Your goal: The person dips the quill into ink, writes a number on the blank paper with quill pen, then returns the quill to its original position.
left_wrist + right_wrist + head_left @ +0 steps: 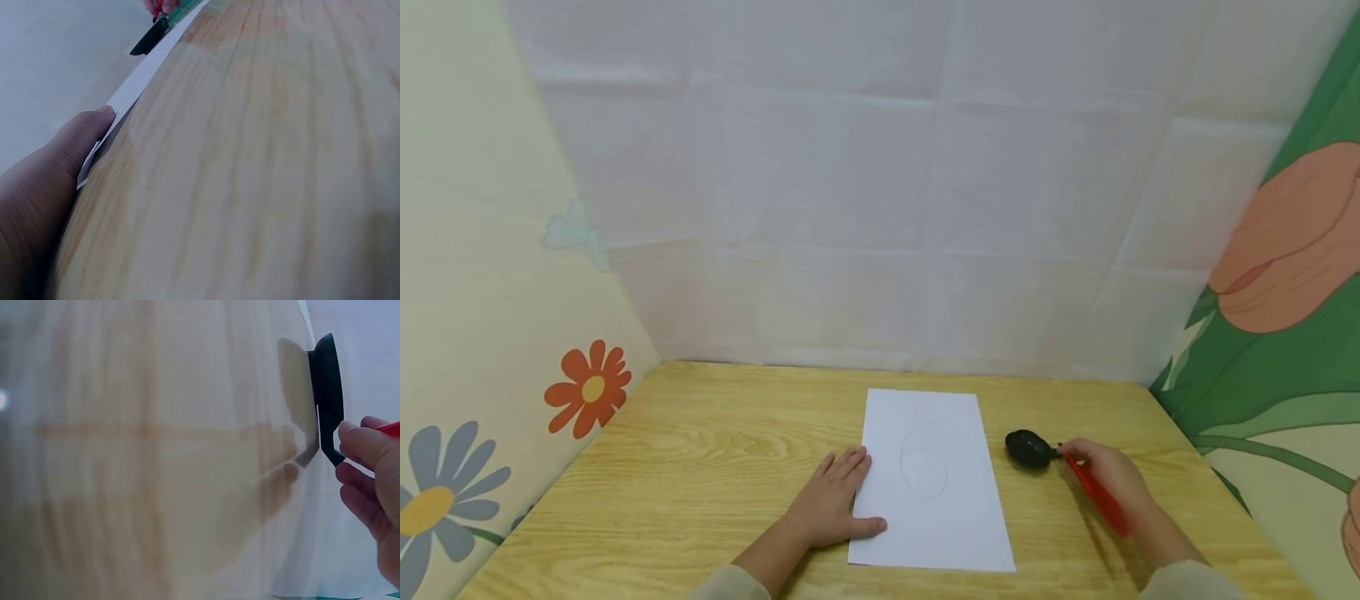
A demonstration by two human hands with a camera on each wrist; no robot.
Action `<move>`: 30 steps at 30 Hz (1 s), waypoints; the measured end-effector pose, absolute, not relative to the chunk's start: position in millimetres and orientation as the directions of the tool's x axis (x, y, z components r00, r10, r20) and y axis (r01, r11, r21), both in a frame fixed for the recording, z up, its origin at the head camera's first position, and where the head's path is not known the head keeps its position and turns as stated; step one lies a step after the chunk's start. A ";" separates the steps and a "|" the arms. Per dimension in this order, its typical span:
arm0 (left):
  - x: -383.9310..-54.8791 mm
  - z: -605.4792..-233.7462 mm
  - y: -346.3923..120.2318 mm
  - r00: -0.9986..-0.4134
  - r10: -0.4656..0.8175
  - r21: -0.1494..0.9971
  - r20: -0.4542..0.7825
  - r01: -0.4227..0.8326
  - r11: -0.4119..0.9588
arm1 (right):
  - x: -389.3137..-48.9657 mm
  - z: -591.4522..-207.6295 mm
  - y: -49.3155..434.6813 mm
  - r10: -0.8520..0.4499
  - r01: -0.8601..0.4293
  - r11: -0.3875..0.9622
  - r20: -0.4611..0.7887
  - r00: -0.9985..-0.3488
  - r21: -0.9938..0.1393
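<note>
A sheet of white paper [958, 525], with a faint looping line drawn on it, lies on the wooden table. My left hand [833, 504] rests flat at its left edge, fingers spread and the thumb on the paper. In the left wrist view, the thumb [84, 134] shows along the paper's edge. To the right of the sheet, my right hand [1108, 475] pinches a spoon with a black, oval head [1028, 450] and a red handle [1101, 500]. The right wrist view shows the fingertips at the spoon's black neck [326, 440]; whether the head touches the table is unclear.
The wood-grained table [722, 450] ends at a creased white cloth [850, 208] behind. Flower-printed cloths hang on both sides, a pale one [482, 275] at left and a green one [1300, 367] at right.
</note>
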State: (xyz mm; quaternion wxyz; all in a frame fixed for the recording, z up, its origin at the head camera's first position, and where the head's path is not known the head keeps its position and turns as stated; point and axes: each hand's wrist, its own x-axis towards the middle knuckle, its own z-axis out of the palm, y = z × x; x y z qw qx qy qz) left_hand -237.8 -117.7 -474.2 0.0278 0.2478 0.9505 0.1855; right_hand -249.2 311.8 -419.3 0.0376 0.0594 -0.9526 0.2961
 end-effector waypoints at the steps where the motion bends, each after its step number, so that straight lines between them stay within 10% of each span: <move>1: -237.6 -474.3 -117.8 -0.876 0.482 0.365 0.039 0.461 0.809 | -249.3 -420.0 312.0 -0.107 -0.154 0.831 0.118 -0.987 -0.534; 30: -234.2 -468.3 -118.2 -0.873 0.486 0.382 0.036 0.462 0.801 | -255.5 -431.5 314.9 -0.238 -0.263 0.890 0.110 -0.965 -0.373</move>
